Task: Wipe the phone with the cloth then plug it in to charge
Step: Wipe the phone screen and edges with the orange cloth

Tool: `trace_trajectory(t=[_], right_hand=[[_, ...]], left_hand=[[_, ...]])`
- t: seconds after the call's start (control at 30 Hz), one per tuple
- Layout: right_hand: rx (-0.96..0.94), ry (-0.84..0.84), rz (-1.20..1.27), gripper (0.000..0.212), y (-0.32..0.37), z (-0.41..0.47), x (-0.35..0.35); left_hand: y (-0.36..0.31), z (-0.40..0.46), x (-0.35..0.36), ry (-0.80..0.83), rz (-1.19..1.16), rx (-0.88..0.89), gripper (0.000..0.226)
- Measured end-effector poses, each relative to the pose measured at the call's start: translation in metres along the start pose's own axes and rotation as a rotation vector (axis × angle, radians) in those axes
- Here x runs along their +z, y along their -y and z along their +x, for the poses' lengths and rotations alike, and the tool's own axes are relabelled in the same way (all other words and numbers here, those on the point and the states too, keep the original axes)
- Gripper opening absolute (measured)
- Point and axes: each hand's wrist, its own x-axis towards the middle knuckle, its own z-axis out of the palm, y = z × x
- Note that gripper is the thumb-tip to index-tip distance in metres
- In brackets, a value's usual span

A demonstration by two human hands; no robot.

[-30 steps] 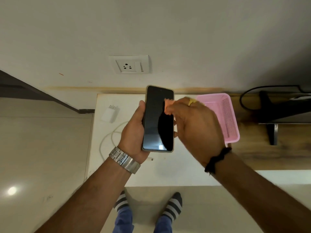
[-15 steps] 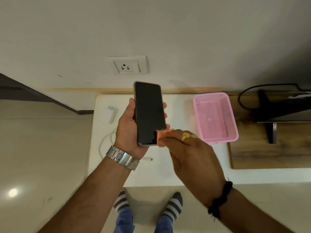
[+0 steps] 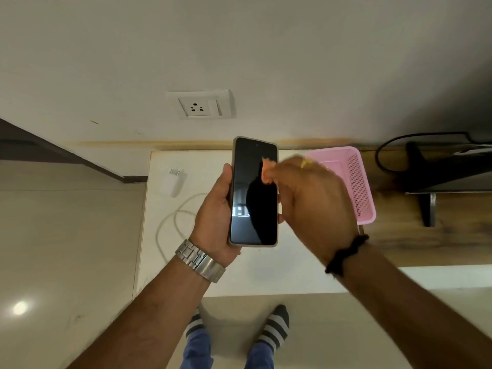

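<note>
My left hand (image 3: pixel 214 211) grips a black phone (image 3: pixel 250 187) in a pale case, screen up, above the white table (image 3: pixel 266 272). My right hand (image 3: pixel 314 203) pinches a small orange cloth (image 3: pixel 267 170) and presses it on the upper right part of the dark screen; most of the cloth is hidden under my fingers. A white charger adapter (image 3: pixel 173 182) lies on the table's left side, with its white cable (image 3: pixel 170 219) looping below it. A wall socket (image 3: pixel 201 104) with a switch sits on the wall above the table.
A pink plastic basket (image 3: pixel 358 182) stands on the table's right side, partly behind my right hand. Further right is a wooden surface with a black stand (image 3: pixel 436 171) and a black cable (image 3: pixel 399 139). My socked feet (image 3: pixel 237 326) stand on the tiled floor.
My right hand has moved the cloth from the screen's bottom edge up to its upper right part. The phone in my left hand has shifted slightly right and down.
</note>
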Motion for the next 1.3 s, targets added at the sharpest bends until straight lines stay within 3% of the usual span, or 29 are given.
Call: trace_trajectory(t=[0.13, 0.3, 0.5, 0.63, 0.8, 1.0, 1.13, 1.2, 1.3], right_hand=[[0.064, -0.037, 0.006, 0.020, -0.012, 0.031, -0.008], [-0.041, 0.036, 0.046, 0.010, 0.033, -0.024, 0.006], [0.068, -0.025, 0.017, 0.028, 0.009, 0.034, 0.002], [0.010, 0.045, 0.096, 0.039, 0.038, 0.004, 0.016], [0.055, -0.028, 0.053, 0.033, 0.014, 0.043, 0.013], [-0.002, -0.020, 0.092, 0.043, 0.036, 0.015, 0.018], [0.090, -0.050, 0.068, 0.026, 0.010, 0.043, 0.014], [0.057, -0.086, 0.068, 0.028, 0.019, 0.030, 0.017], [-0.052, 0.010, 0.120, 0.019, 0.040, -0.021, 0.037]], left_hand=[[0.004, 0.000, 0.000, -0.003, 0.030, -0.021, 0.059], [-0.002, -0.001, -0.004, -0.050, -0.010, -0.032, 0.063], [0.013, -0.001, 0.000, -0.055, 0.028, -0.058, 0.052], [0.006, 0.002, -0.006, -0.111, 0.047, -0.018, 0.054], [0.016, 0.001, -0.008, -0.074, 0.022, -0.056, 0.046], [0.011, 0.002, -0.011, -0.085, 0.008, -0.010, 0.041], [0.018, -0.001, -0.012, -0.051, 0.017, -0.053, 0.045], [0.010, 0.001, -0.009, -0.059, -0.012, -0.042, 0.046], [-0.005, 0.005, -0.010, -0.078, -0.023, -0.035, 0.057]])
